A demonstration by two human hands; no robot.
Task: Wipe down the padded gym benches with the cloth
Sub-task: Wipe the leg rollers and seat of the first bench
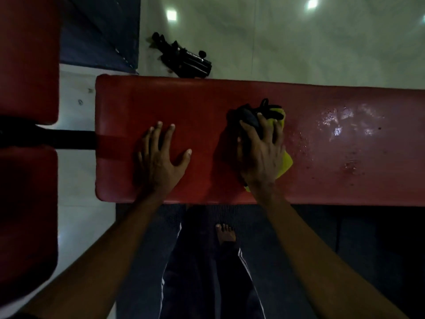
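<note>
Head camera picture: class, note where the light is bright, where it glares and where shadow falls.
Head view: dim overall; ceiling lights mirror as bright spots on the floor; wet patches glare on the bench to the right of the cloth; a dark shadow lies on the bench beside the right hand; the red pads at far left are nearly black.

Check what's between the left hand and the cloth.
Head view: only bare red bench padding between the left hand and the cloth, which the right hand grips.
</note>
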